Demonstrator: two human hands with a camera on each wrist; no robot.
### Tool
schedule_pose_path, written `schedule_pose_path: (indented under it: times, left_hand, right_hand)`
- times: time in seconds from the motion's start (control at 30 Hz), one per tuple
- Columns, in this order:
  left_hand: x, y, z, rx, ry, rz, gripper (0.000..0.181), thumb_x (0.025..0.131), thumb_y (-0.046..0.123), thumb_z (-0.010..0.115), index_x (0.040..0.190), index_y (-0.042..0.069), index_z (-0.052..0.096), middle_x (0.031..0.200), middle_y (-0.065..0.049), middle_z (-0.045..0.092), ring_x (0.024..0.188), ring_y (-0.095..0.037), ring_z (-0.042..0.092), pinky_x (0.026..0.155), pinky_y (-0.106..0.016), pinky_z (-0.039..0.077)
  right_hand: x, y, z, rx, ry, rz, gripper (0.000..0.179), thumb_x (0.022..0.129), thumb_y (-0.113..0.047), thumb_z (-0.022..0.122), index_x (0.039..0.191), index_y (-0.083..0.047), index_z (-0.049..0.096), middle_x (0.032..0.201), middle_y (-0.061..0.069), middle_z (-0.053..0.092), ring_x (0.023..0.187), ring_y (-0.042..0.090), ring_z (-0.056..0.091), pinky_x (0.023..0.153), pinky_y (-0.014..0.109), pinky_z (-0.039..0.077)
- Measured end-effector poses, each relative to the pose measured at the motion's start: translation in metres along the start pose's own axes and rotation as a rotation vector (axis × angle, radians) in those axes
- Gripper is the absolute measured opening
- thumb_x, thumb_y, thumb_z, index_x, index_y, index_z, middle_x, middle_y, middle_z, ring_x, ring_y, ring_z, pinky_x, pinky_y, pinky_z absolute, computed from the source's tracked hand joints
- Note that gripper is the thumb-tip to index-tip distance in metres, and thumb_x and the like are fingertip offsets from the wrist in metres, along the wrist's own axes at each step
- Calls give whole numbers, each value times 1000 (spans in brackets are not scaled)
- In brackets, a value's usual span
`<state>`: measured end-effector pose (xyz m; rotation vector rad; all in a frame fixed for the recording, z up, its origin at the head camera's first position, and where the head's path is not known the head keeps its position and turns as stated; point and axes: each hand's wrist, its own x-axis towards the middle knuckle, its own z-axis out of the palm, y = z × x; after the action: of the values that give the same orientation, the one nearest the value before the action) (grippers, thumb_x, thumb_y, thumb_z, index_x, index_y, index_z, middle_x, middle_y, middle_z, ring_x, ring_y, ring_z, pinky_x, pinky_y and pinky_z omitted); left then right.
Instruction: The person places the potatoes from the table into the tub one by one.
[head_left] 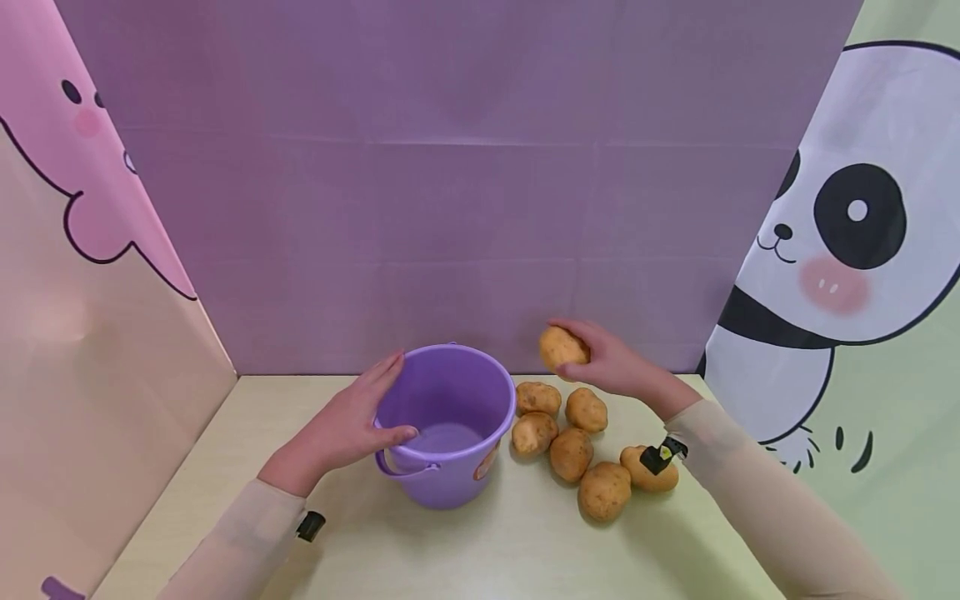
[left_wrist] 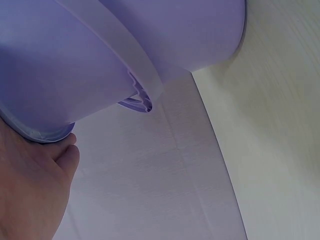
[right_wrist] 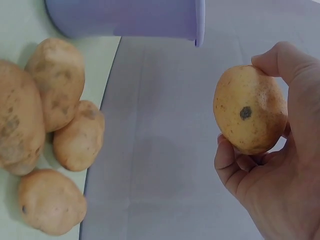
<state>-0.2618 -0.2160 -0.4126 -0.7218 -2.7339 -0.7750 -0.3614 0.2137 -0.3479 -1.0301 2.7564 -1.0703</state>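
Note:
A purple bucket (head_left: pixel 457 479) stands upright on the table, its inside bare where it shows. My left hand (head_left: pixel 348 417) rests on the bucket's left rim, fingers fairly straight along the edge and thumb over the opening. In the left wrist view, the hand (left_wrist: pixel 30 180) lies against the rim, partly cut off. To the right of the bucket, my right hand (head_left: pixel 611 362) grips a potato (head_left: pixel 561 348) above the table. The right wrist view shows thumb and fingers around this potato (right_wrist: pixel 247 110), which has a dark spot. Several potatoes (head_left: pixel 572 455) lie beneath, right of the bucket.
The pale wooden table (head_left: pixel 480 554) ends at a purple backdrop (head_left: pixel 465 208) behind the bucket. A panda-print panel (head_left: pixel 847 250) stands at the right, a pink-figure panel (head_left: pixel 97 350) at the left. The bucket's handle (head_left: pixel 405 475) hangs at its front left.

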Motion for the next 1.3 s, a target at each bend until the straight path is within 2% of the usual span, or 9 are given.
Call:
schedule_pose_path:
  times: [0.2, 0.3, 0.43, 0.8, 1.07, 1.3]
  left_hand:
    - [0, -1, 0, 4, 9, 8, 113, 93, 55, 83, 170, -9, 30, 179, -26, 26, 164, -47, 27, 128, -65, 32]
    - [0, -1, 0, 6, 16, 14, 111, 94, 52, 84, 169, -10, 31, 178, -27, 26, 164, -49, 28, 128, -67, 32]
    - [0, -1, 1, 9, 14, 12, 112, 94, 55, 83, 169, -9, 31, 179, -26, 26, 164, -48, 28, 127, -67, 32]
    - [-1, -1, 2, -6, 16, 12, 114, 93, 56, 83, 170, -8, 29, 180, -24, 24, 164, -48, 26, 128, -67, 31]
    - [0, -1, 3, -12, 15, 11, 113, 92, 52, 85, 171, -7, 28, 181, -22, 23, 164, -47, 27, 128, -65, 32]
    - [0, 0, 2, -18, 15, 10, 116, 93, 62, 80, 171, -7, 28, 181, -22, 24, 164, -47, 28, 128, -66, 32]
  right_hand:
    - [9, -12, 5, -2, -21, -43, 76, 98, -24, 80, 167, -14, 50, 149, 17, 58, 120, 31, 59, 99, 48, 54]
    - [14, -17, 9, 3, -30, -68, 76, 97, -24, 81, 166, -12, 50, 152, 17, 57, 123, 31, 58, 103, 49, 53]
    - [21, -24, 14, 4, -40, -96, 76, 96, -23, 81, 165, -12, 52, 151, 17, 58, 124, 31, 58, 105, 51, 52]
    - [36, -47, 29, -39, -81, -136, 76, 95, -28, 79, 165, -19, 52, 140, 12, 60, 121, 28, 58, 100, 49, 54]
    - [46, -61, 42, -23, -121, -164, 76, 95, -24, 81, 165, -16, 53, 142, 16, 58, 117, 29, 62, 94, 45, 58]
    - [56, -68, 51, -28, -147, -195, 78, 95, -25, 82, 166, -18, 51, 146, 14, 57, 118, 28, 63, 95, 43, 58]
